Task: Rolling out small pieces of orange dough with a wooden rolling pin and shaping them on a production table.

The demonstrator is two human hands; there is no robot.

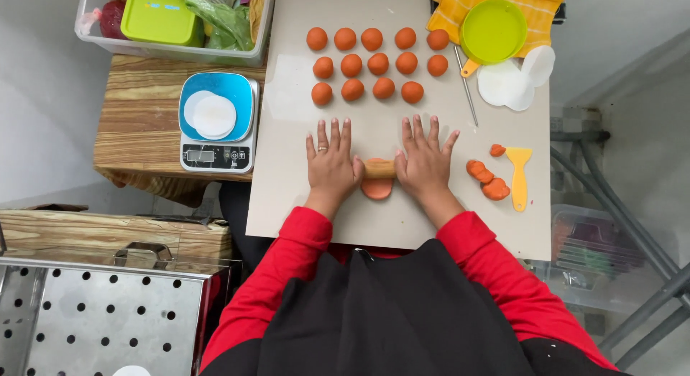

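My left hand (330, 159) and my right hand (425, 159) lie flat, fingers spread, on the two ends of a small wooden rolling pin (379, 169). The pin rests across a flattened orange dough piece (376, 189) on a beige work board (287, 175). Several orange dough balls (366, 63) sit in rows on the far part of the board. Both arms wear red sleeves.
A yellow scraper (519, 176) and orange dough scraps (489, 180) lie right of my hands. A green lid (493, 31), white paper discs (507, 85) and a thin metal rod (466, 88) sit far right. A blue-topped scale (217, 121) stands left; a perforated metal tray (100, 318) is near left.
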